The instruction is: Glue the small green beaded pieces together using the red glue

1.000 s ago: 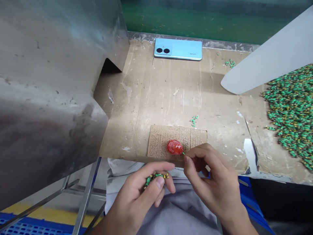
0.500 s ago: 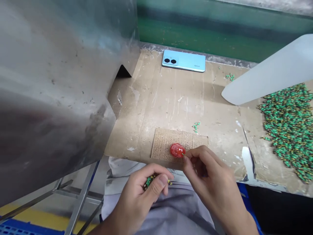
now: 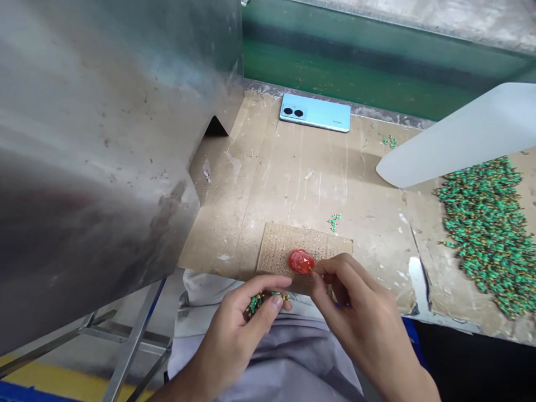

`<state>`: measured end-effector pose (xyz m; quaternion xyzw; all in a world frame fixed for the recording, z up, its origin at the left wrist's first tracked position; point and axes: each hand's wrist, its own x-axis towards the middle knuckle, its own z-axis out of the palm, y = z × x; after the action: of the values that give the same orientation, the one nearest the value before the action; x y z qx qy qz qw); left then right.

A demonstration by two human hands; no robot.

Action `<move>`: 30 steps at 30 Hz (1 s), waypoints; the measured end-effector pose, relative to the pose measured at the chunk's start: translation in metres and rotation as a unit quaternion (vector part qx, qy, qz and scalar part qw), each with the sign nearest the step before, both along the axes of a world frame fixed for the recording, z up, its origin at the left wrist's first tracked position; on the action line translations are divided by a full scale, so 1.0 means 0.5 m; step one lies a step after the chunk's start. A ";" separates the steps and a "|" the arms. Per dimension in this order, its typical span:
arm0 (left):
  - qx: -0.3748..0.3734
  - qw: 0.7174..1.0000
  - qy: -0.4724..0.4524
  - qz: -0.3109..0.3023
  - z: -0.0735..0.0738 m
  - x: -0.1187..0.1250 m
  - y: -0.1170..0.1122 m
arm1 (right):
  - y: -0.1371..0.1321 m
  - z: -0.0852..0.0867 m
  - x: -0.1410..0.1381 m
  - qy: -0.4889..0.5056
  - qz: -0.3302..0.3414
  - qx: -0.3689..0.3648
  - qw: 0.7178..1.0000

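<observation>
My left hand (image 3: pixel 240 326) is curled around several small green pieces (image 3: pixel 255 303) with yellow and dark ends, its thumb and forefinger a little apart. Thumb and forefinger of my right hand (image 3: pixel 362 312) pinch one small green piece (image 3: pixel 310 268) at the right edge of a glossy red blob (image 3: pixel 300 261). This blob sits on a rough piece of cardboard (image 3: pixel 274 245) at the table's front edge. My right hand's other fingers are curled in, and what lies under them is hidden.
A big pile of the same green pieces (image 3: pixel 486 229) covers the right of the cardboard-covered table (image 3: pixel 285 178). A white curved sheet (image 3: pixel 456 139) leans over its back. Small green scraps (image 3: pixel 334 222) lie behind the cardboard. A light-blue phone (image 3: pixel 316 113) lies far back. A metal panel (image 3: pixel 125 139) rises at left.
My left thumb and forefinger have spread slightly, showing more of the green pieces. My right hand stays at the red blob's edge. The whole view has shifted a little.
</observation>
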<state>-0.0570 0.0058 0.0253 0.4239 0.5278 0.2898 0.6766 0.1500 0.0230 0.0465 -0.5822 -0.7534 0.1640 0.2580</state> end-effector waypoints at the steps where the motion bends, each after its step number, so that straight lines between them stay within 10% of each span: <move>1: 0.003 1.000 0.003 0.000 -0.001 0.001 0.001 | 0.000 0.000 -0.001 0.000 -0.001 0.000 1.000; 30: -0.086 0.989 -0.103 -0.067 -0.013 0.032 0.010 | -0.043 -0.021 0.122 0.021 -0.073 -0.113 0.991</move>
<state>-0.0412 0.0110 0.0186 0.3660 0.4488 0.2394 0.7793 0.2109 0.0013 0.0361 -0.6572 -0.6803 0.2409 0.2174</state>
